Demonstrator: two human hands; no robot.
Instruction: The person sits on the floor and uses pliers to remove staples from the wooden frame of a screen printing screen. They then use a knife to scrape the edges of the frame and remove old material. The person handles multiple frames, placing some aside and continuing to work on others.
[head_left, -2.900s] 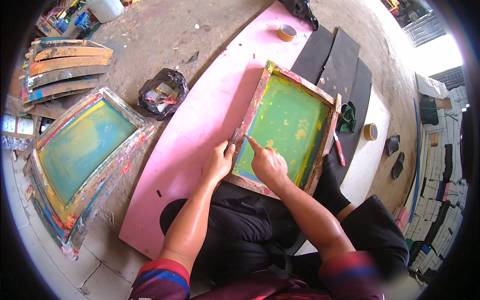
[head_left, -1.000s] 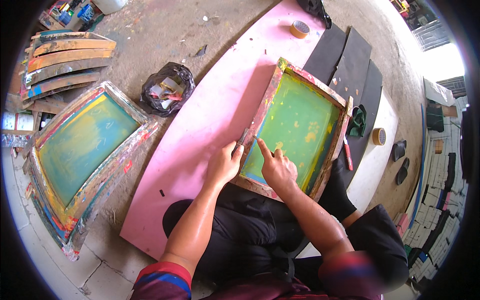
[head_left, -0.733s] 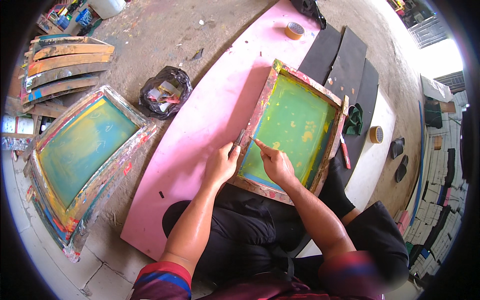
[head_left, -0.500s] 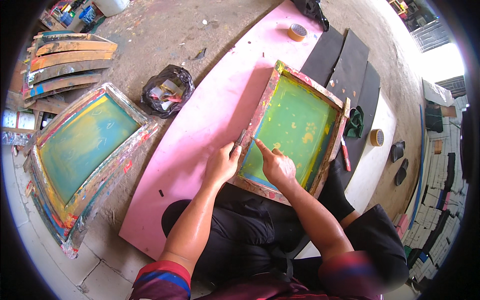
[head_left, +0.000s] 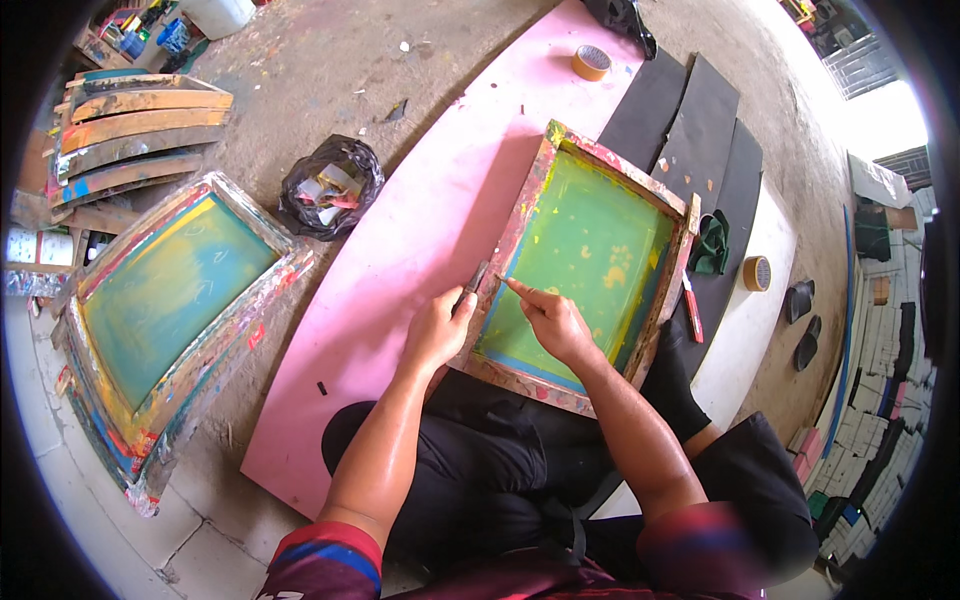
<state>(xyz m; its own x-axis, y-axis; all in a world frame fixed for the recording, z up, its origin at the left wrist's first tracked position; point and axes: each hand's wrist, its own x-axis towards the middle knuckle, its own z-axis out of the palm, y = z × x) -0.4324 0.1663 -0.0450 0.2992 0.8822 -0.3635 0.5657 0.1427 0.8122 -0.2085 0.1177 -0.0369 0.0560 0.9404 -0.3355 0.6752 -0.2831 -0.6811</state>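
A wooden screen-printing frame (head_left: 535,388) with green mesh (head_left: 600,230) lies tilted over my lap, partly on a pink board (head_left: 390,270). Beside the frame's left bar, my left hand (head_left: 440,325) is closed around a narrow dark tool (head_left: 474,277); its tip points up, and my fingers hide the rest. My right hand (head_left: 557,322) reaches over the mesh with its index finger stretched to the bar's inner edge. Its other fingers are curled, and a tiny thing may be at the fingertip, too small to name.
On the left leans another screen frame (head_left: 290,262) by stacked wooden frames (head_left: 150,104). A black bag of scraps (head_left: 300,215) stands nearby. Tape rolls (head_left: 591,63) (head_left: 756,273), a red-handled cutter (head_left: 692,308), a dark green cloth (head_left: 709,243) and black sheets (head_left: 700,120) lie around the frame.
My right hand has shifted slightly left and down, with its fingertip still by the frame's left bar. My left hand has barely moved and keeps the dark tool.
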